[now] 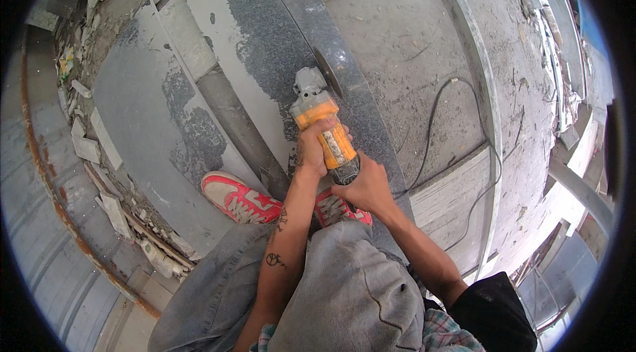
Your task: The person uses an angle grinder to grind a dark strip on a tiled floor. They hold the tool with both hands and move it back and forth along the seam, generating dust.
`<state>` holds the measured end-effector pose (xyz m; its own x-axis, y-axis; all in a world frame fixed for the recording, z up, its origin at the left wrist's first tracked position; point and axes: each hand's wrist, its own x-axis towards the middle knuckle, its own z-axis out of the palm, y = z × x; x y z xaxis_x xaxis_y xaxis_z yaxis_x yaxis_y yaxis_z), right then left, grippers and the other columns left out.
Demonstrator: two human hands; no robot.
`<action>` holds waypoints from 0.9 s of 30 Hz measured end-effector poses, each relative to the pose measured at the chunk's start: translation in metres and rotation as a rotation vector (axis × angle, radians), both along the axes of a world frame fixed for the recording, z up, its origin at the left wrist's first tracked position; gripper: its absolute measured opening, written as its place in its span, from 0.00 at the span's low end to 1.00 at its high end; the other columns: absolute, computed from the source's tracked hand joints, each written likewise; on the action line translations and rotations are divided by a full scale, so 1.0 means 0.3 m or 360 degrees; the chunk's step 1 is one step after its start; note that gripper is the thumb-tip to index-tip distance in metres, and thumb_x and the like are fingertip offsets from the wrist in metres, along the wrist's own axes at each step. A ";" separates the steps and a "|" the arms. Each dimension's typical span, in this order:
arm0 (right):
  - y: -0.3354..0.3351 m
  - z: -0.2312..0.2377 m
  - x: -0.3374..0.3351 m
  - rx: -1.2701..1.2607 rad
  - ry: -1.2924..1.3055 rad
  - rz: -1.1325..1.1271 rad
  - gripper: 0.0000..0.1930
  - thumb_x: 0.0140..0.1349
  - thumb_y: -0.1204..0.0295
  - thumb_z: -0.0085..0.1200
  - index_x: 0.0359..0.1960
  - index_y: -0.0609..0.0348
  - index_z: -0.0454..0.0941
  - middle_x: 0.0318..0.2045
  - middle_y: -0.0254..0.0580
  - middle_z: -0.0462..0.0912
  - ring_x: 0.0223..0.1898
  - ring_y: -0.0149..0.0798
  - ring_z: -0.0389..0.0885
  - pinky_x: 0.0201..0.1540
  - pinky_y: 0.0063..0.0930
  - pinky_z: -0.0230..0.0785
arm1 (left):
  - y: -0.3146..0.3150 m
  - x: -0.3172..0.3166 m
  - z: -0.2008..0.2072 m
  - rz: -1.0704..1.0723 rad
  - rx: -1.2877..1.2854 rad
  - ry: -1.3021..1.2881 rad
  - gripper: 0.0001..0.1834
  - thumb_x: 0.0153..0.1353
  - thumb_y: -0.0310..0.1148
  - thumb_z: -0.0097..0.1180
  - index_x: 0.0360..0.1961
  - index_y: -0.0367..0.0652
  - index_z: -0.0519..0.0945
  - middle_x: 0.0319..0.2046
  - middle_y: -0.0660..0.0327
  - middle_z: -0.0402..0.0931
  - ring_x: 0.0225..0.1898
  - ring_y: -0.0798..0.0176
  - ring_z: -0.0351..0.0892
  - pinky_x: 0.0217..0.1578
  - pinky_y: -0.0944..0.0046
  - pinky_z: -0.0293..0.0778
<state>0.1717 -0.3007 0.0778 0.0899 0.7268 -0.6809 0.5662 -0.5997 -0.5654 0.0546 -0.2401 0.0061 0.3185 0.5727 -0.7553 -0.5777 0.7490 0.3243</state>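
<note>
Both my hands hold a yellow angle grinder (334,143) with a grey metal head and a thin dark cutting disc (328,72). My left hand (314,148) wraps round its yellow body. Behind it, my right hand (370,184) grips the dark rear end. Under the tool lies a dark speckled stone slab (265,7), partly coated in pale dust. A straight thin line (283,2) runs along the slab up to the disc, which stands on edge at its near end. Whether the disc spins or cuts in, I cannot tell.
A black power cable (432,113) loops over the dusty ground at right, across a long pale rail (478,54). Another dusty slab (126,87) lies at left, under my red and white shoe (238,198). Broken stone pieces (86,148) line the left edge beside a rusty pipe (41,166).
</note>
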 end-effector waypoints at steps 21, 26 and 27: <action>0.024 -0.020 -0.005 -0.0048 -0.0012 -0.0025 0.33 0.33 0.63 0.67 0.44 0.68 0.75 0.34 0.61 0.82 0.40 0.59 0.81 0.48 0.43 0.72 | 0.026 -0.002 -0.032 0.0013 -0.0051 -0.0068 0.20 0.52 0.37 0.55 0.44 0.37 0.71 0.27 0.53 0.76 0.27 0.56 0.80 0.28 0.57 0.79; 0.005 -0.010 0.006 0.0019 0.0005 0.0016 0.33 0.34 0.61 0.67 0.43 0.70 0.74 0.33 0.63 0.82 0.37 0.61 0.81 0.45 0.44 0.74 | 0.008 0.005 -0.008 0.0027 -0.0015 -0.0022 0.20 0.52 0.37 0.55 0.43 0.36 0.71 0.27 0.52 0.76 0.27 0.55 0.80 0.28 0.56 0.80; 0.019 -0.017 0.003 0.0021 -0.0016 0.0020 0.33 0.34 0.61 0.67 0.43 0.70 0.74 0.32 0.63 0.82 0.38 0.61 0.82 0.45 0.44 0.74 | 0.019 0.004 -0.015 0.0025 -0.0025 -0.0028 0.20 0.52 0.37 0.55 0.43 0.36 0.71 0.27 0.52 0.76 0.27 0.55 0.80 0.28 0.56 0.80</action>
